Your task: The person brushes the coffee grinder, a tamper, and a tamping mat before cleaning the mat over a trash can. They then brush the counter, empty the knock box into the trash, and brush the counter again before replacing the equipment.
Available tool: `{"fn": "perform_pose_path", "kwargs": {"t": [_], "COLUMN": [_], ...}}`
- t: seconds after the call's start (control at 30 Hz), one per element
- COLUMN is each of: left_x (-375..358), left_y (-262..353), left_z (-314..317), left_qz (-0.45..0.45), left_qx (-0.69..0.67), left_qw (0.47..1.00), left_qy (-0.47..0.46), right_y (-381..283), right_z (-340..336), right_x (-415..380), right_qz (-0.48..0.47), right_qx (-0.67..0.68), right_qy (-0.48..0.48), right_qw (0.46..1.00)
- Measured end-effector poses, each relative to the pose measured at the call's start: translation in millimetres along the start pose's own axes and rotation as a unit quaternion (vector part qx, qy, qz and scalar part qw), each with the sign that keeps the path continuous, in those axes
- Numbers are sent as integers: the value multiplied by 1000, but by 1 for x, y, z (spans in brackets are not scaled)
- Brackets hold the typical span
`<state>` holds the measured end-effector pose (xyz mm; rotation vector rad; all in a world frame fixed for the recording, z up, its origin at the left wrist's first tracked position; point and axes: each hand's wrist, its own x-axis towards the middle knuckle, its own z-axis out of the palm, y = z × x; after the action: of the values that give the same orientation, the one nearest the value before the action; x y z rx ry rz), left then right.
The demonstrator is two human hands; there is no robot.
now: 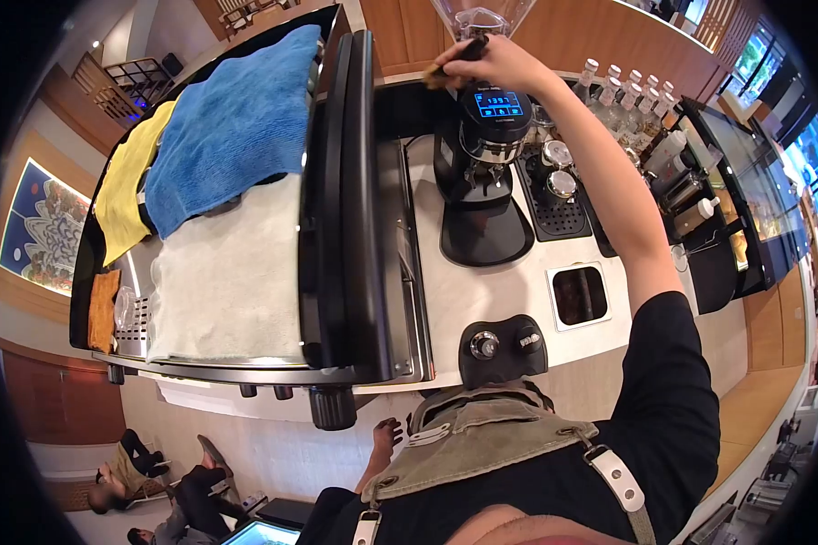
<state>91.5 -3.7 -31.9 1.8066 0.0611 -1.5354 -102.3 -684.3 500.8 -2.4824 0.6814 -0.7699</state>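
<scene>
My right hand reaches up to the top of a black coffee grinder with a lit blue display. Its fingers are closed around a brush with a dark handle and brownish bristles, which points left beside the grinder's upper body. Above it is the grinder's clear hopper, partly behind the hand. My left hand hangs low beside my apron, below the counter edge, its fingers loosely apart and holding nothing.
To the left stands an espresso machine with blue, yellow and white cloths on top. A tamping stand, a square counter opening, metal cups and several bottles are on the right. Two people sit at lower left.
</scene>
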Motion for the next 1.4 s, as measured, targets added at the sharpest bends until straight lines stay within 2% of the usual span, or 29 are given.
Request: {"fn": "perform_pose_path", "kwargs": {"t": [0.07, 0.1, 0.13, 0.2, 0.23, 0.27, 0.33, 0.4, 0.43, 0.53, 0.67, 0.77, 0.83, 0.93, 1.07, 1.1, 1.17, 1.2, 1.27, 1.37, 1.4], "left_x": [18, 6, -2, 0, 2, 5, 2, -3, -5, -14, -15, -3, 33, 80, 83, 80, 69, 65, 61, 63, 63], "left_y": [-24, -13, -5, -13, -17, -20, -19, -14, -11, -7, 9, 11, -13, -48, -53, -56, -61, -60, -63, -69, -71], "left_z": [-14, -9, -5, -8, -8, -8, -13, -15, -18, -27, -26, -25, -30, -41, -41, -37, -42, -40, -41, -53, -54], "left_qz": [66, 31, -5, -16, -22, -18, -13, -1, -2, 13, -11, -27, -41, -4, 5, -3, 16, 26, 13, 19, 25], "left_qx": [46, 10, -27, -33, -36, -39, -38, -45, -51, -28, -48, -57, -75, -124, -148, -168, -189, -204, -194, -226, -246], "left_qw": [997, 999, 1000, 999, 999, 999, 999, 999, 999, 998, 998, 998, 996, 992, 988, 986, 982, 978, 979, 965, 956], "left_qy": [-16, -8, -1, 4, 6, 3, 3, -3, -13, -46, -28, -7, 9, -6, -36, -3, -21, -31, -59, -128, -157], "right_y": [-23, -16, -4, 11, -1, 6, -44, -41, -32, -26, -11, -28, -42, -35, -49, -31, 8, -38, -34, -56, -57], "right_z": [-14, -14, -4, 16, 25, 31, 10, 1, -6, 9, 13, 16, 19, 26, 20, 28, 49, 52, 60, 40, 24], "right_x": [2, 5, 13, 24, 20, 26, 20, 17, 21, 15, 31, 36, 41, 51, 56, 51, 43, 29, 30, 32, 29], "right_qz": [2, -20, 13, 80, 30, 14, 66, 10, 35, 90, 85, 98, 115, 120, 141, 128, 98, 129, 85, 118, 104], "right_qx": [48, 6, -68, -216, -257, -117, -62, -18, -111, -163, -85, -162, -200, -218, -245, -244, -246, -347, -352, -291, -232], "right_qy": [25, 76, 56, 14, 27, 5, -22, 60, 22, -29, -102, -159, -189, -214, -239, -240, -240, -233, -240, -197, -174], "right_qw": [999, 997, 996, 973, 965, 993, 996, 998, 993, 982, 987, 969, 954, 945, 929, 931, 934, 899, 901, 929, 951]}}
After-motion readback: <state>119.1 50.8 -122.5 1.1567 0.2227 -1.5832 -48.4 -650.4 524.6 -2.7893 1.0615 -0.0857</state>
